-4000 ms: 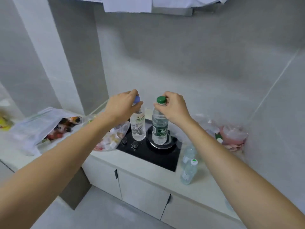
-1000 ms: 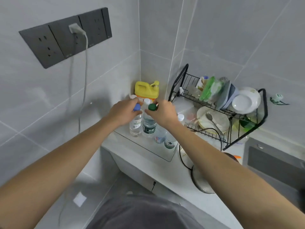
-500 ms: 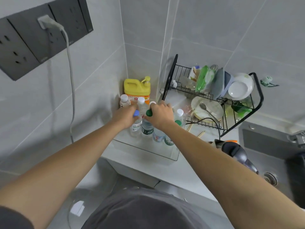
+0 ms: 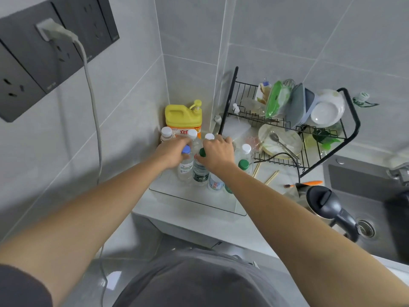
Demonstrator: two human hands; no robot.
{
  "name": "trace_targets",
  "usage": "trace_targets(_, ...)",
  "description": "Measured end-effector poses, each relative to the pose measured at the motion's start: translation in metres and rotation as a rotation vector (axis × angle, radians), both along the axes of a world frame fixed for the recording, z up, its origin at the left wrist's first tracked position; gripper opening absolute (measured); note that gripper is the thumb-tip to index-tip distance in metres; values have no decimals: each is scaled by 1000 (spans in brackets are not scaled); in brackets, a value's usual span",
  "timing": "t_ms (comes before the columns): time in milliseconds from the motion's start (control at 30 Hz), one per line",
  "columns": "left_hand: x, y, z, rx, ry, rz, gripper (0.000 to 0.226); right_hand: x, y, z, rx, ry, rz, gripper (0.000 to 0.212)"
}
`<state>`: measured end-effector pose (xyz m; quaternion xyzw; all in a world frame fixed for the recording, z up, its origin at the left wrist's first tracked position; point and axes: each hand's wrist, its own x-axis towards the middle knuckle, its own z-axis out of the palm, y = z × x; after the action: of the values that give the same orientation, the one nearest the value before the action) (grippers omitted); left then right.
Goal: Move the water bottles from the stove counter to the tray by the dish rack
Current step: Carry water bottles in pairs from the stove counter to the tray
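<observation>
Bright, even, cool light; soft shadows beside the dish rack (image 4: 287, 125). Wide-angle bending curves tile lines toward the edges; slight softness throughout.

We are in a small home kitchen — grey tiled walls meet at a corner above a pale counter (image 4: 199, 220). A black wire dish rack (image 4: 287, 129) holds bowls and a spoon, a steel sink (image 4: 365, 196) sits beside it, and a yellow pump jug of detergent (image 4: 183, 117), an electric kettle (image 4: 325, 202) and dark wall sockets (image 4: 55, 47) complete the picture.
</observation>
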<state>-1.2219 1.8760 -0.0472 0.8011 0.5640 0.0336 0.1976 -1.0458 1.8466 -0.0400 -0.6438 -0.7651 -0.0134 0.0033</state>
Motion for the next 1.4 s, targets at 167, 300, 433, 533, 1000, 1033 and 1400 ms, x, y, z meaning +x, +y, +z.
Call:
trace_targets(167, -5, 7, 0, -1, 48, -72, 25, -2, 2, -2, -40, -1, 52, 33)
trace_targets(300, -8, 8, -1, 41, 40, -99, 29, -1, 4, 3, -98, -33, 143, 26)
trace_targets(433, -8, 6, -3, 62, 42, -132, 23, 2, 3, 2, -87, -57, 150, 23)
trace_targets(533, -9, 6, -1, 79, 56, -168, 26, 3, 3, 0, -57, -79, 144, 26)
trace_targets(1000, -6, 11, -9, 104, 81, -145, 29, 4, 4, 0, -54, -65, 107, 26)
trace_targets(1033, -6, 11, -9, 102, 79, -137, 29, 4, 4, 0, -58, -59, 105, 25)
trace_targets(1400, -4, 14, -8, 119, 117, -117, 15, 5, 4, -1, -45, -83, 108, 29)
